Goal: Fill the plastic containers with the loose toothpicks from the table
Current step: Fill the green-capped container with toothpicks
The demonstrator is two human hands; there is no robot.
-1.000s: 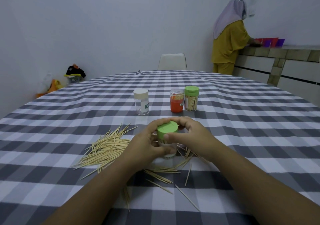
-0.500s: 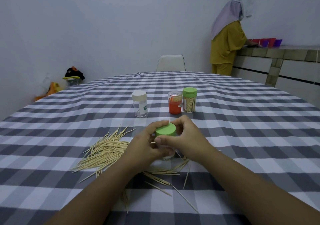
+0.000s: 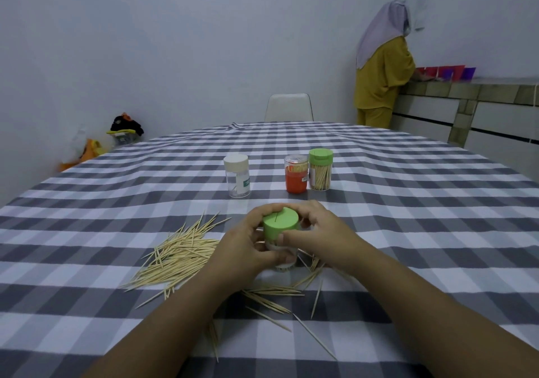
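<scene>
A clear plastic container with a green lid [image 3: 280,223] stands on the checked tablecloth in front of me. My left hand [image 3: 246,246] grips its body from the left. My right hand [image 3: 316,237] curls round the green lid from the right. Loose toothpicks [image 3: 178,256] lie in a heap to the left of my hands, and more are scattered under and in front of them. Farther back stand a white-lidded clear container [image 3: 236,178], an orange-based container [image 3: 296,177] and a green-lidded container [image 3: 320,169] full of toothpicks.
The table [image 3: 408,217] with its grey and white checked cloth stretches far back to a white chair [image 3: 288,107]. A person in yellow [image 3: 382,77] stands at a counter at the back right. Bags lie on the floor at the left wall.
Both hands stay on the green-lidded container. The fingers of my right hand have shifted round the lid, and the camera has dipped slightly.
</scene>
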